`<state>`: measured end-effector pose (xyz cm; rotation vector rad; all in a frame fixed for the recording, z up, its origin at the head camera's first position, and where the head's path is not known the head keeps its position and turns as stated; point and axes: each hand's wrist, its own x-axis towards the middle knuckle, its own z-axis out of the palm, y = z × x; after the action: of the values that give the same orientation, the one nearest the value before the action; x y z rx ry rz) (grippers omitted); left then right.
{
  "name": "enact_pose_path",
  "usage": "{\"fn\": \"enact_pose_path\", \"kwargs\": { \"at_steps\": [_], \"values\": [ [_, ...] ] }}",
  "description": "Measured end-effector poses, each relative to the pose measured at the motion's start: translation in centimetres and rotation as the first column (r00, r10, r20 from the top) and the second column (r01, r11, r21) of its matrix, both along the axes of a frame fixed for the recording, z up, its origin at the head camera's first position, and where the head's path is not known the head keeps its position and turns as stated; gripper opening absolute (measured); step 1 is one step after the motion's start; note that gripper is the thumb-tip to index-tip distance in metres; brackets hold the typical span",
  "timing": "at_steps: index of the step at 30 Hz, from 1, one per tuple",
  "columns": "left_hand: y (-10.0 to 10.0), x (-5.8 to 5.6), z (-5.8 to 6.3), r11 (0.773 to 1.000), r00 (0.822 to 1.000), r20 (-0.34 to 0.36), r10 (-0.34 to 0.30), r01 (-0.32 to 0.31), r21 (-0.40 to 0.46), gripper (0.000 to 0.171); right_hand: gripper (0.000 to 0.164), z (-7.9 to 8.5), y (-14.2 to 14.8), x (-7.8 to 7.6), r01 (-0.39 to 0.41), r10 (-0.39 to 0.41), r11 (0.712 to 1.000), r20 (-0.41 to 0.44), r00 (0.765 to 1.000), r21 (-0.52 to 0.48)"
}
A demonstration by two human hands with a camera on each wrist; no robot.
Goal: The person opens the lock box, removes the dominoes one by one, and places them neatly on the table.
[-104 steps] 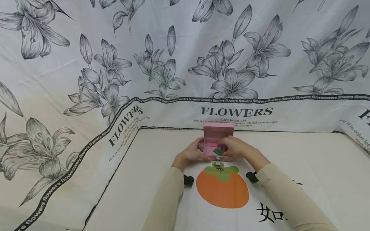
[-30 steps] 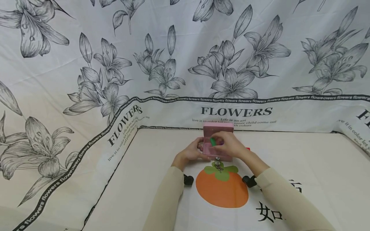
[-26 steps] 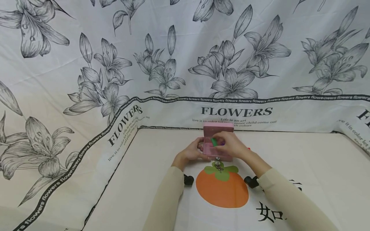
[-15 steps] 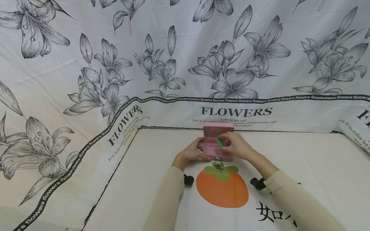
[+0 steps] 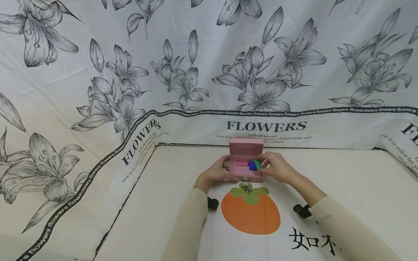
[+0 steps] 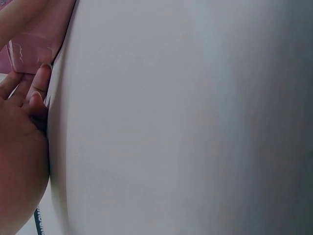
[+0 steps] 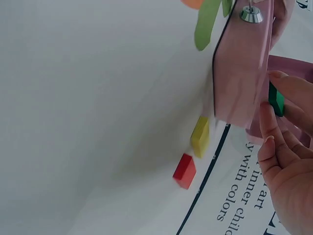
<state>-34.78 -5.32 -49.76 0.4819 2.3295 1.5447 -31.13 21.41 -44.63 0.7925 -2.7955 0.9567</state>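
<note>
A small pink box stands with its lid raised and a key in its front lock. My left hand grips the box's left side, thumb at the front. My right hand pinches a green block upright at the box's right end; in the right wrist view, thumb and fingertips hold that green block. Beside it inside lie a blue block and a pink-red block. The left wrist view shows only fingers at the box's corner.
On the table to the box's right lie a yellow block and a red block, hidden behind my right hand in the head view. An orange persimmon print marks the cloth in front. A floral curtain hangs behind.
My right hand has carried the green block from the middle of the box to its right end and turned it upright, uncovering the blue block. My left hand has stayed on the box.
</note>
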Motion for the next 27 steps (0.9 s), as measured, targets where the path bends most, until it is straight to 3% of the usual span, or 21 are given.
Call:
{"fn": "enact_pose_path", "kwargs": {
  "at_steps": [27],
  "values": [
    [0.0,-0.3,-0.4,1.0,1.0,-0.001,0.002,-0.002,-0.009,0.101,0.039,-0.1,5.3,1.3,0.082,-0.083,0.996,0.027,0.996,0.046]
  ]
}}
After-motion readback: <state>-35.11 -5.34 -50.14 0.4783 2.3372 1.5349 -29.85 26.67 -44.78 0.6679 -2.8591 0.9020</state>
